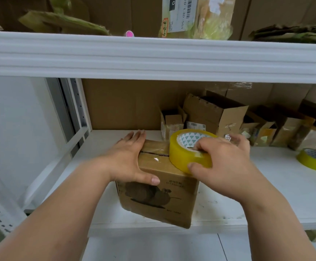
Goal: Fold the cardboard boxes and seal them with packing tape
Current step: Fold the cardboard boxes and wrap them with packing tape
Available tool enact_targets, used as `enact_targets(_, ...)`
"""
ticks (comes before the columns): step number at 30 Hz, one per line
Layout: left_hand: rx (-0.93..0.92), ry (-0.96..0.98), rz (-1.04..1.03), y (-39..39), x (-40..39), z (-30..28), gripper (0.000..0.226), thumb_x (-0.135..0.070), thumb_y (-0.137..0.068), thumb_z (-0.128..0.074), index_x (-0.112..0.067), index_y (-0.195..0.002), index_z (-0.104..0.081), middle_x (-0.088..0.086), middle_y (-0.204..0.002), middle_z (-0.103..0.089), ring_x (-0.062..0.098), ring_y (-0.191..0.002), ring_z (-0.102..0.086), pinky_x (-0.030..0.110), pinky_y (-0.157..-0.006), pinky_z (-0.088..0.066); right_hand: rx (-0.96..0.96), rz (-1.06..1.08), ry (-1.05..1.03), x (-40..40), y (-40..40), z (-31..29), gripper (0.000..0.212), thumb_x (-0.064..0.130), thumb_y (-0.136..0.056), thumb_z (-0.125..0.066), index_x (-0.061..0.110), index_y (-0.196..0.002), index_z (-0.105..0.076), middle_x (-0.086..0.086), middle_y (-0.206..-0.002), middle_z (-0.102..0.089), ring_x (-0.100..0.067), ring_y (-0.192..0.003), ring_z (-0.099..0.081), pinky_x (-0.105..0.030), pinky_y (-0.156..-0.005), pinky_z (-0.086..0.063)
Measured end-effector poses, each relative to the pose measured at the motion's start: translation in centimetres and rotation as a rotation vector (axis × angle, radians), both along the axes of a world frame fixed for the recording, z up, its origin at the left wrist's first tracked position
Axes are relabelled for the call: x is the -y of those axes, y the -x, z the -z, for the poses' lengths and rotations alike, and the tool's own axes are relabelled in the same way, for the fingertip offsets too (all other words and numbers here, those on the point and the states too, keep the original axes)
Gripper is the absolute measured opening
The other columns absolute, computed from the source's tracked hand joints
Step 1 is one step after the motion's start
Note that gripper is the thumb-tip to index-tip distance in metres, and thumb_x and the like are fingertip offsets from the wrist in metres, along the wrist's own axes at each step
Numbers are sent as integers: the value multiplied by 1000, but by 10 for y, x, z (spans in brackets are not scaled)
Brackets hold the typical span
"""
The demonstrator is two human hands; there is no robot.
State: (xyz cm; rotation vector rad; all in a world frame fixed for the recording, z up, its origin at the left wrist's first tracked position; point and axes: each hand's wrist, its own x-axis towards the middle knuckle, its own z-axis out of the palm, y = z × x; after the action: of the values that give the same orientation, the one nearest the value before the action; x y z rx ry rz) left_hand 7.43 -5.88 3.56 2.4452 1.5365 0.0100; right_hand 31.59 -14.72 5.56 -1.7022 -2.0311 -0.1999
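Note:
A small brown cardboard box [159, 200] with a printed picture on its front stands on the white shelf [266, 194], its top flaps closed. Clear tape lies across part of the top seam. My left hand [130, 157] rests flat on the box's top left side, fingers straight, thumb over the front edge. My right hand [223, 159] grips a yellow roll of packing tape [187, 147], which sits on the box's top right edge, with fingers in its core and the thumb on its outer face.
Several small open cardboard boxes [213, 112] stand at the back of the shelf to the right. A second yellow tape roll [313, 161] lies at the far right. A white upper shelf edge [153, 57] crosses overhead, with cartons above it.

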Motion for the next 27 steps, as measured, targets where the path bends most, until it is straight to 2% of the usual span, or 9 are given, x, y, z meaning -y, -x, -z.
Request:
enact_targets(3, 71, 36, -51, 1, -2, 2, 148, -90, -48, -61, -29, -152, 26, -9, -163, 21, 14, -150, 18, 42, -125, -3, 99, -35, 70, -5, -11, -8, 30, 65, -88, -47, 36, -86, -50, 21, -91, -51, -2, -93, -40, -40, -114, -1)
enact_targets(5, 101, 52, -65, -1, -3, 1, 148, -87, -51, -66, -31, -150, 29, -11, -163, 21, 13, -150, 16, 42, -125, -5, 79, -91, 54, -6, -16, -15, 31, 67, -89, -44, 36, -87, -51, 21, -90, -53, 2, -91, -42, -37, -113, -5)
enact_targets(7, 118, 57, -81, -3, -4, -1, 149, -83, -51, -71, -32, -150, 29, -11, -164, 18, 14, -151, 11, 43, -125, -7, -6, -151, 4, -7, -18, -24, 35, 68, -88, -40, 37, -88, -55, 21, -88, -55, 9, -86, -37, -31, -101, -14)
enact_targets(9, 149, 70, -109, -4, -4, -2, 150, -79, -51, -75, -33, -150, 28, -9, -165, 10, 17, -152, 1, 42, -124, -11, -105, -184, -32, -6, -20, -34, 33, 68, -84, -40, 39, -83, -55, 23, -84, -54, -1, -77, -27, -28, -88, -19)
enact_targets(10, 161, 79, -123, -3, -4, -2, 149, -77, -53, -76, -34, -150, 28, -9, -166, 6, 19, -152, -4, 42, -124, -12, -127, -188, -50, -5, -24, -37, 30, 67, -81, -42, 40, -80, -55, 23, -80, -54, -5, -76, -28, -28, -84, -21)
enact_targets(12, 149, 83, -141, -3, -3, -2, 147, -76, -55, -77, -35, -150, 28, -8, -166, 2, 21, -151, -7, 42, -124, -14, -178, -180, -65, -5, -37, -43, 22, 61, -84, -49, 42, -77, -57, 20, -73, -58, -3, -73, -46, -28, -74, -31)
enact_targets(15, 76, 55, -129, -7, -2, -4, 145, -80, -57, -72, -33, -150, 29, -9, -165, 14, 17, -152, 6, 42, -125, -7, -320, -134, -3, -9, -65, -42, 21, 57, -85, -59, 40, -73, -65, 15, -71, -62, -5, -72, -58, -26, -57, -41)
enact_targets(22, -52, 41, -94, -7, 0, -6, 141, -88, -54, -64, -41, -147, 31, -12, -161, 26, 15, -150, 21, 48, -124, 0, -523, -79, 264, -28, -93, -21, 33, 62, -84, -59, 33, -75, -70, 11, -71, -68, -11, -73, -65, -29, -63, -49)
enact_targets(27, -104, 52, -110, -10, -3, -7, 131, -88, -57, -61, -48, -147, 26, -13, -160, 29, 16, -149, 23, 47, -123, 3, -645, -123, 419, -38, -101, -8, 32, 57, -87, -60, 35, -65, -69, 10, -58, -64, -1, -54, -60, -27, -62, -44)
